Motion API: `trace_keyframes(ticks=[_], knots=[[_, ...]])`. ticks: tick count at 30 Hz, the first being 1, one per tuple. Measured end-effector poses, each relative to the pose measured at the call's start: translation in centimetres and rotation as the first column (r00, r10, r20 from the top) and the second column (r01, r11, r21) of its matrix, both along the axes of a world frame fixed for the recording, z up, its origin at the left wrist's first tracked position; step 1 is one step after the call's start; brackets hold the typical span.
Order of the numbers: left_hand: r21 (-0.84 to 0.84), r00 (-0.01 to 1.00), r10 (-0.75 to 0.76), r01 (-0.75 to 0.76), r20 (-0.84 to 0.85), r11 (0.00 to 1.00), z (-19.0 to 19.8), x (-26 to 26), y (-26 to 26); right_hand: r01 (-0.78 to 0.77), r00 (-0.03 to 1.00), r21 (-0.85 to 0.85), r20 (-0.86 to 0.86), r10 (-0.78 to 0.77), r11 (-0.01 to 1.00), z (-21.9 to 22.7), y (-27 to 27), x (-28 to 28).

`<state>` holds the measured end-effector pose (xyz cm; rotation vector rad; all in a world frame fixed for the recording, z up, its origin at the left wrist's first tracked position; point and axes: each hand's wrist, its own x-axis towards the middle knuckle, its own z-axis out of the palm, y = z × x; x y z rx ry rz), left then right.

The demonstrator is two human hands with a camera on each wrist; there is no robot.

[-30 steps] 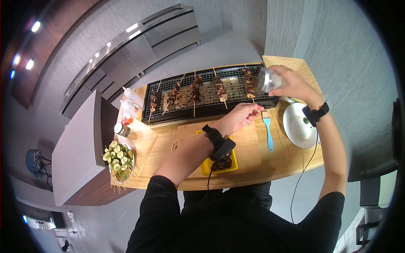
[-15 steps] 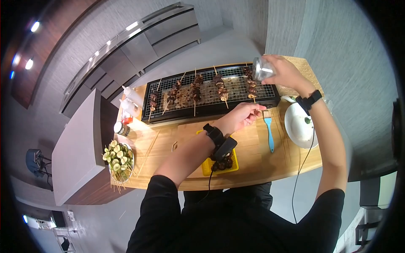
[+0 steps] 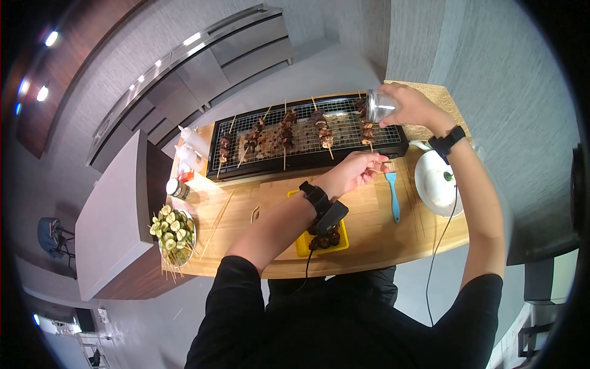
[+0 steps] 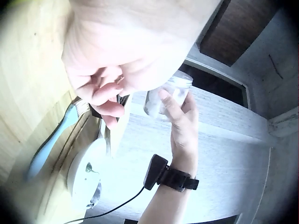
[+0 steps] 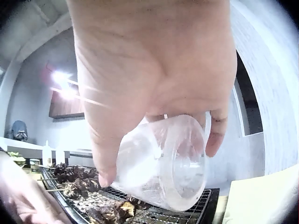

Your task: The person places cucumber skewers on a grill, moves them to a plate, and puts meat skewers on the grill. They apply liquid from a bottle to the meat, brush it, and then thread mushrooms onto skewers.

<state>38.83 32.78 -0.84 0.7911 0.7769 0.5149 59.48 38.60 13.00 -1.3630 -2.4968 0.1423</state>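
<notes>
In my right hand point(image 3: 415, 111) is a clear jar point(image 3: 381, 106), gripped between thumb and fingers and tipped on its side above the rightmost meat skewer point(image 3: 367, 130). The right wrist view shows the same jar point(image 5: 161, 163) over the grill's wire mesh. My left hand point(image 3: 354, 174) hovers by the grill's front edge, fingers loosely curled, with nothing visible in them; its fingertips are near the bristles of a blue brush point(image 3: 394, 200). Several meat skewers lie across the black grill point(image 3: 301, 161).
A white plate point(image 3: 435, 187) lies right of the brush. Below my left forearm is a yellow tray point(image 3: 302, 249) with dark pieces. White bottles point(image 3: 193, 140), a lidded jar point(image 3: 177, 188) and a plate of sliced green skewers point(image 3: 172, 229) stand at the left.
My right hand has moved left with the jar, bringing it over the rightmost skewer and tipping it further. My left hand has shifted slightly right.
</notes>
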Motion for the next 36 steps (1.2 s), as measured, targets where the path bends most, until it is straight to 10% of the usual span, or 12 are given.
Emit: trace_keyframes(ticks=[28,36], knots=[[-0.188,0.982,-0.092,0.123,0.163,0.975,1.1,0.1,-3.7,-0.012,0.974,-0.119,-0.224,-0.015,0.993,0.3,-2.8,1.3],[0.114,0.934,-0.119,0.085,0.338,0.99,3.6,-3.4,-9.6,-0.102,0.613,-0.172,-0.786,-0.074,0.98,-0.6,-10.9,-2.0]])
